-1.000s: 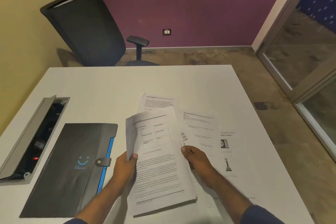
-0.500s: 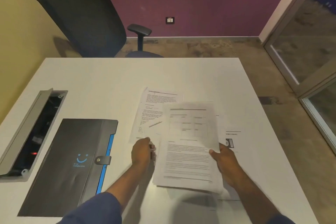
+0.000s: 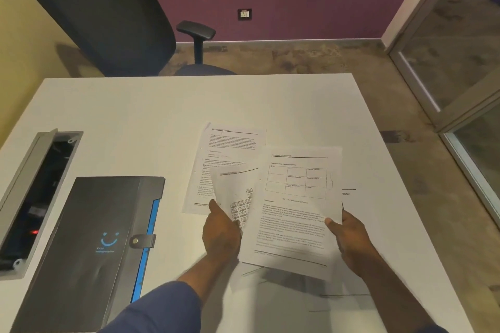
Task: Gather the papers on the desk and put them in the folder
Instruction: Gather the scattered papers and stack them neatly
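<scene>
My right hand (image 3: 349,240) grips a printed stack of papers (image 3: 295,211) by its right edge, lifted over the desk, a table printed on its top sheet. My left hand (image 3: 220,232) pinches a curled sheet with a chart (image 3: 235,194) by its lower edge, beside that stack. Another text sheet (image 3: 227,154) lies flat on the white desk (image 3: 135,116) behind my hands. More sheets (image 3: 349,193) lie partly hidden under the stack at the right. The dark grey folder (image 3: 86,246) with a blue edge and snap strap lies shut at the left.
An open cable tray (image 3: 35,197) is sunk into the desk at the far left. A black office chair (image 3: 108,13) stands behind the desk's far edge. The desk's right edge drops to the floor, with a glass partition (image 3: 460,62) beyond.
My left hand has picked up the curled chart sheet from the desk. The stack in my right hand has risen and tilted slightly to the right.
</scene>
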Demonstrator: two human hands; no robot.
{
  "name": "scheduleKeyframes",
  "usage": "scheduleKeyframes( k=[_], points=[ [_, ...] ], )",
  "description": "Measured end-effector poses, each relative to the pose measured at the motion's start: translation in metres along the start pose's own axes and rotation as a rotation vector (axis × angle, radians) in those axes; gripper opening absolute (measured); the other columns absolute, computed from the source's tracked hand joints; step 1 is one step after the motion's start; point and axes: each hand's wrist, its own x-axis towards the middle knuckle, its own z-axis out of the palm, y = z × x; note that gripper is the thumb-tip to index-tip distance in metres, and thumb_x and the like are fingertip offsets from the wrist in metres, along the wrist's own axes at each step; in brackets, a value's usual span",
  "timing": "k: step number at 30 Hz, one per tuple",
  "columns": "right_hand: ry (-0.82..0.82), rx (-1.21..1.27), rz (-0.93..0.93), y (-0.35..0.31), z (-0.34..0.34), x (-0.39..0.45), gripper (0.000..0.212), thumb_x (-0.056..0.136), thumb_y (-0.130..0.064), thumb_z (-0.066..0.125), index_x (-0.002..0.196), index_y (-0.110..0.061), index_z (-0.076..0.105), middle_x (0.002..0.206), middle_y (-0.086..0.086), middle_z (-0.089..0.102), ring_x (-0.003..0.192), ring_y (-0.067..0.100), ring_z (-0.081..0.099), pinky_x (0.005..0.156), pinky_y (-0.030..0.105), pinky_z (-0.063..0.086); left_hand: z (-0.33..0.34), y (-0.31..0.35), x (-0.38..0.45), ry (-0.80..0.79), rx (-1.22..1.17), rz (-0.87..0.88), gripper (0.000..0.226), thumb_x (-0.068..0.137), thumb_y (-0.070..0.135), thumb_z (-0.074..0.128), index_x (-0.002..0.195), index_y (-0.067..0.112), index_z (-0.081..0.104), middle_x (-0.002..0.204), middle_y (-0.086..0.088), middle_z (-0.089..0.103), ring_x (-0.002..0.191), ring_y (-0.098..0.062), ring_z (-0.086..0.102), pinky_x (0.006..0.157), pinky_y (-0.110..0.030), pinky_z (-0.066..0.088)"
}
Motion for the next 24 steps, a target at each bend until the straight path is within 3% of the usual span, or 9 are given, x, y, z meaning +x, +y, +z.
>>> scheduleKeyframes(
  k=[3, 5, 9, 11, 15, 18, 20, 22, 24],
  points=[
    [-0.012, 0.019, -0.004, -0.001, 0.001, -0.002, 0.030, 0.097, -0.005, 0.052, 0.113, -0.025, 0.066, 0.114, -0.003, 0.074, 0.105, 0.022, 0.070, 0.096, 0.041, 0.052, -0.010, -0.001, 0.014, 0.059, -0.065, 0.086, 0.022, 0.083, 0.022, 0.069, 0.102, 0.014, 0.063, 0.097, -0.007, 0.073, 0.082, -0.028, 0.065, 0.068, -0.031, 0.047],
    [-0.009, 0.028, -0.014, -0.001, 0.001, -0.004, 0.031, 0.097, -0.004, 0.052, 0.119, -0.021, 0.065, 0.115, -0.001, 0.074, 0.105, 0.022, 0.070, 0.094, 0.040, 0.052, -0.022, 0.001, 0.030, 0.085, -0.082, 0.116, 0.011, 0.085, 0.023, 0.070, 0.090, 0.015, 0.064, 0.091, -0.006, 0.074, 0.072, -0.022, 0.058, 0.060, -0.026, 0.040],
    [-0.006, -0.006, -0.039, -0.001, 0.005, -0.009, 0.029, 0.097, -0.009, 0.054, 0.116, -0.026, 0.066, 0.111, -0.006, 0.075, 0.099, 0.019, 0.072, 0.088, 0.037, 0.055, -0.046, 0.006, 0.078, 0.137, 0.051, 0.160, 0.020, 0.084, 0.029, 0.070, 0.076, 0.010, 0.067, 0.077, -0.008, 0.071, 0.067, -0.022, 0.054, 0.059, -0.028, 0.041],
    [-0.005, -0.018, -0.037, -0.001, 0.006, -0.011, 0.028, 0.097, -0.010, 0.054, 0.110, -0.031, 0.067, 0.107, -0.010, 0.076, 0.093, 0.015, 0.074, 0.079, 0.032, 0.057, -0.054, 0.008, 0.100, 0.165, 0.159, 0.121, 0.024, 0.079, 0.034, 0.074, 0.085, 0.010, 0.075, 0.084, -0.008, 0.069, 0.082, -0.026, 0.054, 0.067, -0.034, 0.049],
    [0.004, -0.039, -0.030, -0.001, 0.008, -0.011, 0.029, 0.095, -0.010, 0.054, 0.113, -0.028, 0.068, 0.105, -0.011, 0.077, 0.091, 0.012, 0.074, 0.075, 0.028, 0.055, -0.050, 0.003, 0.117, 0.050, 0.330, 0.040, 0.040, 0.079, 0.039, 0.076, 0.110, 0.014, 0.069, 0.128, -0.007, 0.048, 0.116, -0.033, 0.045, 0.090, -0.047, 0.050],
    [0.010, -0.033, -0.026, -0.001, 0.008, -0.010, 0.027, 0.095, -0.010, 0.055, 0.113, -0.027, 0.067, 0.103, -0.011, 0.077, 0.089, 0.012, 0.074, 0.070, 0.023, 0.056, -0.043, -0.003, 0.116, 0.002, 0.171, 0.047, 0.032, 0.084, 0.025, 0.074, 0.111, 0.011, 0.065, 0.130, -0.011, 0.045, 0.104, -0.034, 0.058, 0.091, -0.046, 0.052],
    [0.009, -0.002, -0.015, -0.002, 0.009, -0.010, 0.026, 0.096, -0.008, 0.054, 0.109, -0.025, 0.068, 0.101, -0.009, 0.078, 0.087, 0.013, 0.075, 0.063, 0.020, 0.057, -0.044, -0.006, 0.112, 0.003, 0.081, 0.058, 0.026, 0.084, 0.018, 0.072, 0.107, 0.013, 0.062, 0.117, -0.012, 0.060, 0.087, -0.031, 0.063, 0.081, -0.042, 0.055],
    [0.001, 0.015, -0.014, -0.004, 0.011, -0.011, 0.028, 0.096, -0.005, 0.054, 0.104, -0.027, 0.069, 0.101, -0.009, 0.078, 0.088, 0.013, 0.075, 0.062, 0.017, 0.057, -0.047, -0.012, 0.104, 0.023, -0.027, 0.099, 0.039, 0.084, 0.015, 0.069, 0.118, 0.019, 0.052, 0.105, -0.011, 0.070, 0.077, -0.028, 0.061, 0.069, -0.035, 0.050],
    [-0.003, 0.018, -0.016, -0.006, 0.013, -0.012, 0.030, 0.096, -0.003, 0.053, 0.103, -0.028, 0.069, 0.100, -0.012, 0.077, 0.088, 0.008, 0.074, 0.061, 0.014, 0.056, -0.053, -0.021, 0.094, 0.031, -0.134, 0.138, 0.065, 0.084, 0.013, 0.070, 0.138, 0.024, 0.035, 0.112, -0.014, 0.070, 0.082, -0.032, 0.064, 0.068, -0.036, 0.049]
  ],
)
